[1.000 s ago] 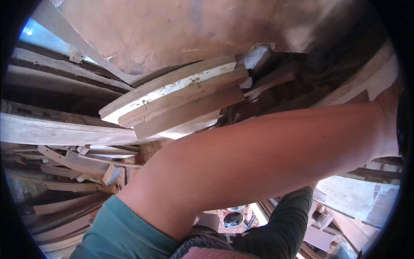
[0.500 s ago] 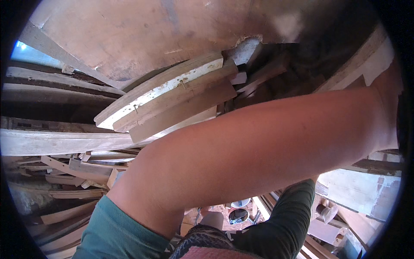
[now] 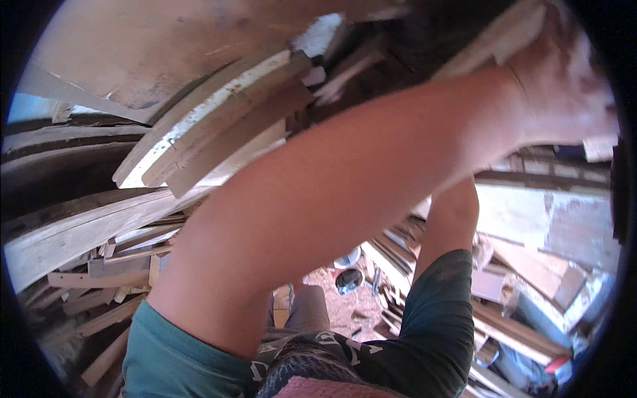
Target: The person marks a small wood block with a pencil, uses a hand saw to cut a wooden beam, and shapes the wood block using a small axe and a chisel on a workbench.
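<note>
My left arm crosses the whole picture from the lower left to the upper right. At its end my left hand [image 3: 564, 93] is blurred at the right rim, and its fingers cannot be made out. Just below that hand is a small pale block [image 3: 600, 147]. My right forearm rises out of a green sleeve and passes behind the left one, which hides my right hand. Left of my left forearm lies a stack of curved wooden boards [image 3: 219, 126], one with a white, nail-studded edge.
A large brown wooden panel [image 3: 152, 46] slants across the top left. Several planks and offcuts [image 3: 106, 278] are piled at the left. Below, a bucket [image 3: 348, 280] stands on the shavings-strewn floor [image 3: 345, 315]. A whitish board [image 3: 511, 212] and long timber strips [image 3: 517, 331] lie at the right.
The view has turned. My left hand has come further into the picture at the upper right, and more of my right forearm shows. The stacked boards appear further left and higher.
</note>
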`<state>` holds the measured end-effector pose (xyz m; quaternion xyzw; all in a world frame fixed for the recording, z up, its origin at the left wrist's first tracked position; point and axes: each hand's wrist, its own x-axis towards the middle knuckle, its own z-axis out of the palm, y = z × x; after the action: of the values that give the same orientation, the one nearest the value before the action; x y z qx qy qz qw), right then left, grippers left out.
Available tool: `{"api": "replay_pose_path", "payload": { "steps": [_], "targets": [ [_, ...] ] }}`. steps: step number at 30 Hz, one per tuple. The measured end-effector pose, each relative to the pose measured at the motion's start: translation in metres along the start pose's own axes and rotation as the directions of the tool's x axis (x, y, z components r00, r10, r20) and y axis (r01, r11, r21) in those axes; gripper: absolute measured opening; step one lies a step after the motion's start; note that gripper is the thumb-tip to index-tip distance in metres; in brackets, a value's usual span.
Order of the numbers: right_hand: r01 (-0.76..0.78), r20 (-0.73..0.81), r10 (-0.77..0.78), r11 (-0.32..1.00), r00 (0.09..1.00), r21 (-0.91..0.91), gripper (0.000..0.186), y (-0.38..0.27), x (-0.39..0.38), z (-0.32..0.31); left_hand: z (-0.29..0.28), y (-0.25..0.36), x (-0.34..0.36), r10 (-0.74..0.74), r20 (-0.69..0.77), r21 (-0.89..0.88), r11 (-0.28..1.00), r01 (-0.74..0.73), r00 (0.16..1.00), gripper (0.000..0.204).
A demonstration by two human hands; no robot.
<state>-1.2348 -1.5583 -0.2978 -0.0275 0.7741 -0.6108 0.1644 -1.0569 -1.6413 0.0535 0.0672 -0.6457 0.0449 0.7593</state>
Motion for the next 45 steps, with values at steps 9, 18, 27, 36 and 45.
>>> {"api": "replay_pose_path", "payload": {
  "steps": [9, 18, 27, 36, 45],
  "targets": [
    [-0.087, -0.008, 0.091, 0.971, 0.996, 0.222, 0.044, -0.055, -0.056, -0.047, -0.028, -0.009, 0.008, 0.028, 0.259, 0.064, 0.997, -0.046, 0.965, 0.026],
    [0.328, -0.306, -0.345, 0.939, 0.887, -0.105, 0.043, -0.089, -0.183, -0.079, -0.045, 0.003, 0.021, 0.015, 0.317, -0.06, 0.998, 0.004, 0.948, 0.033],
    [0.392, -0.143, -0.398, 0.918, 0.906, -0.066, 0.044, -0.195, -0.437, -0.166, -0.083, 0.006, 0.035, -0.042, 0.617, 0.032, 0.999, 0.028, 0.786, 0.027],
    [0.361, 0.121, -0.351, 0.93, 0.928, -0.066, 0.053, -0.22, -0.583, -0.334, -0.508, 0.136, -0.06, -0.757, 0.641, 0.661, 0.459, 0.594, -0.128, 0.055],
    [0.474, 0.685, -0.276, 0.873, 0.674, -0.116, 0.054, -0.246, -0.609, -0.37, -0.929, 0.487, -0.096, -0.671, -0.423, 0.825, -0.563, 0.048, -0.61, 0.078]
  ]
}}
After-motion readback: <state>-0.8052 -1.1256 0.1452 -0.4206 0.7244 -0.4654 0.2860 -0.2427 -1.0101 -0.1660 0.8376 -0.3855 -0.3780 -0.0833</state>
